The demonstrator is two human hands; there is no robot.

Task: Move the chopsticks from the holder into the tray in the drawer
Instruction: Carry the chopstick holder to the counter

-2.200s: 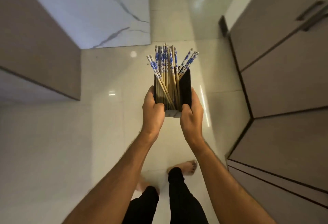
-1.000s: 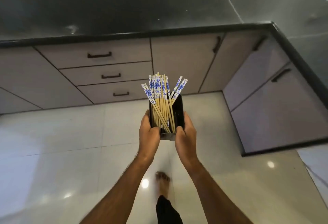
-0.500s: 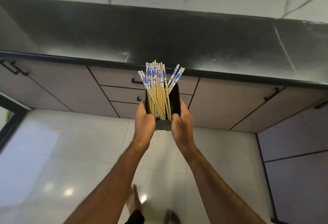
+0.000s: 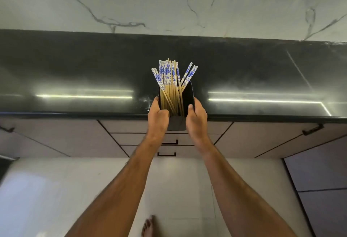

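Observation:
A black rectangular holder (image 4: 187, 95) is full of several wooden chopsticks (image 4: 170, 79) with blue-and-white patterned tops. I hold it in front of me at the front edge of a black countertop (image 4: 75, 71). My left hand (image 4: 157, 116) grips its left side and my right hand (image 4: 196, 117) grips its right side. Below the counter, closed drawers (image 4: 131, 139) with dark handles (image 4: 166, 154) sit behind my wrists. No tray is visible.
A white marble wall (image 4: 169, 2) rises behind the counter. Closed cabinet doors (image 4: 262, 139) run left and right under the counter, and more cabinets (image 4: 319, 189) stand at the right. The floor (image 4: 47, 189) is glossy white tile; my bare foot (image 4: 149, 225) shows at the bottom.
I have walked up to the counter while carrying the holder in both hands. The view swung from the floor and side cabinets to face the countertop, which is now much closer.

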